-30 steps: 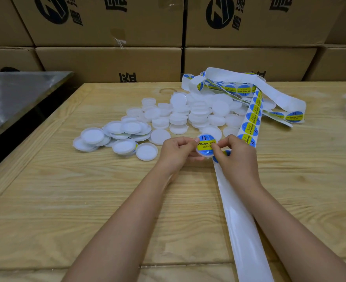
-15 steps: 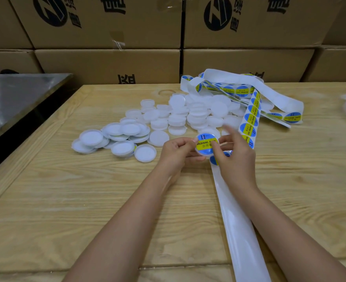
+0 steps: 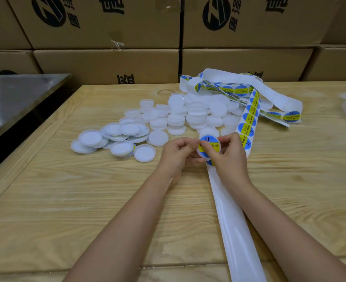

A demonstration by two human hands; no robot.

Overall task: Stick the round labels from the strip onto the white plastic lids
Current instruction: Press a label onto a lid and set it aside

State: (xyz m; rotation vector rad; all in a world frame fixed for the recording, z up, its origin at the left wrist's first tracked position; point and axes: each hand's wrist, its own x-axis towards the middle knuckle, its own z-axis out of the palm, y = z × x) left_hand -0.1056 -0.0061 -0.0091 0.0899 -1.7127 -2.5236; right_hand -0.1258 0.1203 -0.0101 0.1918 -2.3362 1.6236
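Both hands are pinching one white lid (image 3: 200, 153) just above the table (image 3: 86, 200), the left hand (image 3: 178, 154) at its rim, the right hand (image 3: 232, 157) pressing its blue-and-yellow round label (image 3: 208, 139), face tilting toward the person. Beneath, the label strip (image 3: 247, 129) is running near-to-far, looping behind the lid heap (image 3: 196, 115).

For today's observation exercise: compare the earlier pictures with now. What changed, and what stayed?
The thumb of the right hand slid leftward across the labelled lid, now covering part of its yellow band. The left hand still pinches its left edge; the lid pile and label strip lie as before.
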